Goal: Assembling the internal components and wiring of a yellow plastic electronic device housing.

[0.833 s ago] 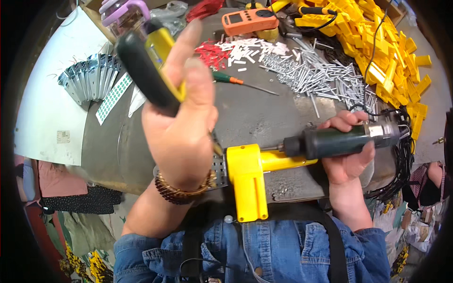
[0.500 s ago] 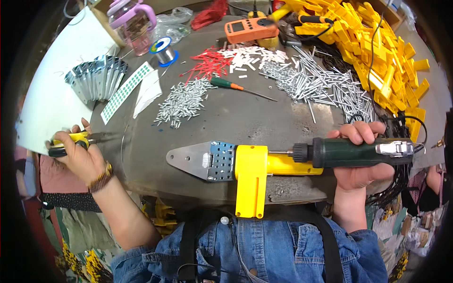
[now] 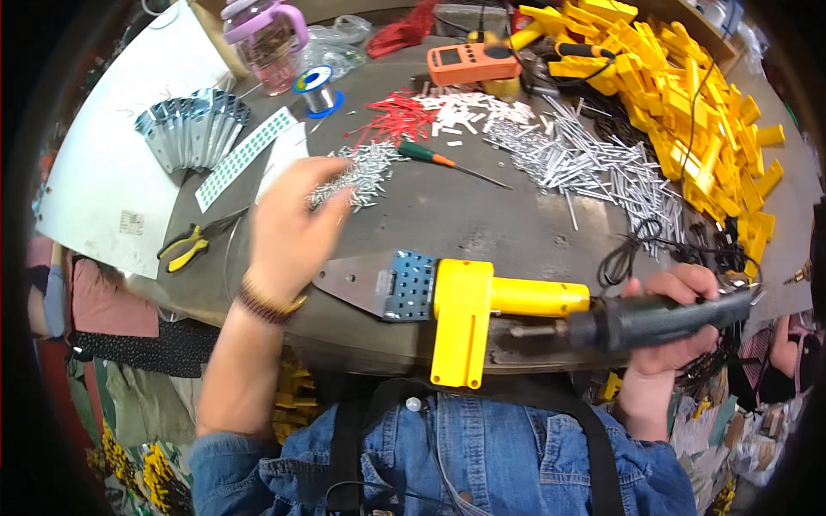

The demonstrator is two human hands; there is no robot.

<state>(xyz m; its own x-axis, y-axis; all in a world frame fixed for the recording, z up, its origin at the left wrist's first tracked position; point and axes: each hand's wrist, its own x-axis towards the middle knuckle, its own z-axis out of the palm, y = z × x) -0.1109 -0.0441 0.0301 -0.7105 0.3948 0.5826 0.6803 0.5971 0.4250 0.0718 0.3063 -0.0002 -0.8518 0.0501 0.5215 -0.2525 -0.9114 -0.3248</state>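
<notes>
My right hand point(image 3: 675, 322) is wrapped round a dark green electric screwdriver point(image 3: 615, 325), a little blurred, its bit pointing left and lying nearer me than the yellow handle. My left hand point(image 3: 297, 215) is at the near-left edge of a pile of small silver screws point(image 3: 366, 176), thumb and fingers apart, nothing visible between them. Between my hands lies a yellow plastic housing point(image 3: 463, 318) with a handle sticking out to the right. A pointed grey metal plate point(image 3: 357, 282) with a blue perforated section point(image 3: 411, 285) extends from its left side. Yellow-and-black pliers point(image 3: 185, 248) rest on the table at left.
A green-and-orange screwdriver point(image 3: 456, 163) lies beyond the housing. Behind are red sleeves point(image 3: 400, 116), long silver pins point(image 3: 594, 159), an orange multimeter point(image 3: 471, 64) and heaped yellow parts point(image 3: 688, 103). A solder spool point(image 3: 318, 90) and fanned metal plates point(image 3: 194, 129) sit at left.
My left hand has let go of the pliers and moved right to the screw pile. My right hand has drawn the electric screwdriver's bit away from the yellow housing, toward me.
</notes>
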